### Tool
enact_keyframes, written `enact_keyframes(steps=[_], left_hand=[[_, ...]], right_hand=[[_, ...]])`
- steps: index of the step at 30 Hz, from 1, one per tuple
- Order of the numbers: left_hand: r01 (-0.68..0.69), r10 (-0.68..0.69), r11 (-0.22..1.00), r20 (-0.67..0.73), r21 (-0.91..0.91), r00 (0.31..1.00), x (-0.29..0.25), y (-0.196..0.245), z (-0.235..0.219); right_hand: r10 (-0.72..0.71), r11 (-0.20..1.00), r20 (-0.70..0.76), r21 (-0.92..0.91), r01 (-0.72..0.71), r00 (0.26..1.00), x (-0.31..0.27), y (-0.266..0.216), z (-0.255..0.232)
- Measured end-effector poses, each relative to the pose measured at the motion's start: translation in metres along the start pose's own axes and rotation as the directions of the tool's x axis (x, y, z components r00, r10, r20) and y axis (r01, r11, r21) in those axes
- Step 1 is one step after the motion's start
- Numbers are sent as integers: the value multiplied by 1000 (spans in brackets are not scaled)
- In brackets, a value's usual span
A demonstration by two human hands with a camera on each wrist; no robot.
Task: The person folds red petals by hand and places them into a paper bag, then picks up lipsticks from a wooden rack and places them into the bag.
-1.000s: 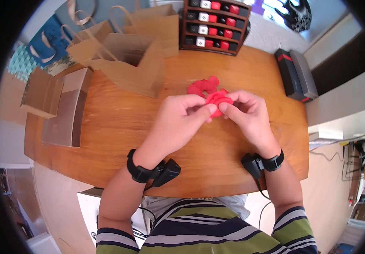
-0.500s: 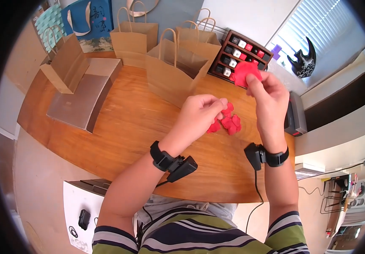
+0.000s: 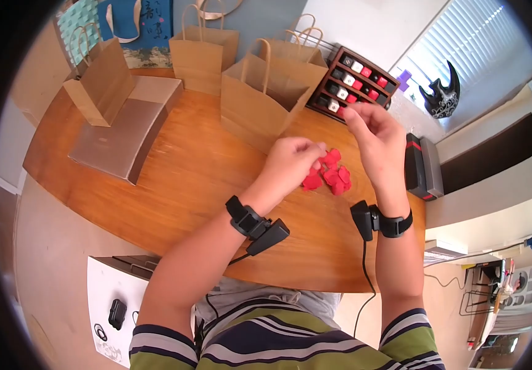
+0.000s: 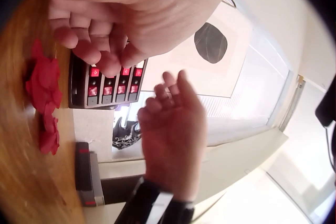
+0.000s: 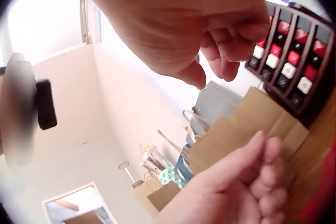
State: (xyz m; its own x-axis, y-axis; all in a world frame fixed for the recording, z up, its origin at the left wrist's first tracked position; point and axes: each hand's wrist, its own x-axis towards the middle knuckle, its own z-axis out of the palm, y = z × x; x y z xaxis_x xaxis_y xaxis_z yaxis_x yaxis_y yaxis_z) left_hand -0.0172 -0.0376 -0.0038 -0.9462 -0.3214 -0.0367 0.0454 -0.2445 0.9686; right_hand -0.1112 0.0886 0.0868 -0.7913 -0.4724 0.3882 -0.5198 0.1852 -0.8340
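Red cloth-like petals (image 3: pixel 338 179) lie in a loose cluster on the wooden table (image 3: pixel 198 185), and also show in the left wrist view as a red clump (image 4: pixel 46 87). Just left of and above them is my left hand (image 3: pixel 290 163), its fingers loosely bent and thumb near the forefinger; nothing shows between them. My right hand (image 3: pixel 380 139) is raised to the right of the petals, in front of the rack. In the right wrist view, that hand's thumb and bent fingers (image 5: pixel 226 58) stand apart with nothing visible between them.
A wooden rack (image 3: pixel 355 80) of red, white and black cubes stands at the back. Kraft paper bags (image 3: pixel 259 105) stand left of it. One small bag (image 3: pixel 102 80) sits on a flat box (image 3: pixel 118 135). Dark long boxes (image 3: pixel 420 166) lie at the right edge.
The right hand, which held up a red petal piece half a second ago, no longer shows it. Earlier both hands pinched a red piece together. The left hand has barely moved since half a second ago.
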Motion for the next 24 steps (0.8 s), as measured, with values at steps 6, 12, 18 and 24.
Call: enact_keyframes(steps=[6,12,18,24], left_hand=[[37,-39,998,-29,-52,999,-3,3,0],[88,-90,996,-57,-23,994,0,4,-6],[114,-118,992,-76,-50,990,-1,15,-7],[157,-159,987,-51,-44,986,2,11,-3]], right_hand=[[379,924,86,29,-382,921,-44,90,-60],[392,914,167,39,-403,905,-55,103,-72],[350,937,266,-90,-338,898,-63,104,-71],[223,925,288,-365,-109,931,-68,95,-61]])
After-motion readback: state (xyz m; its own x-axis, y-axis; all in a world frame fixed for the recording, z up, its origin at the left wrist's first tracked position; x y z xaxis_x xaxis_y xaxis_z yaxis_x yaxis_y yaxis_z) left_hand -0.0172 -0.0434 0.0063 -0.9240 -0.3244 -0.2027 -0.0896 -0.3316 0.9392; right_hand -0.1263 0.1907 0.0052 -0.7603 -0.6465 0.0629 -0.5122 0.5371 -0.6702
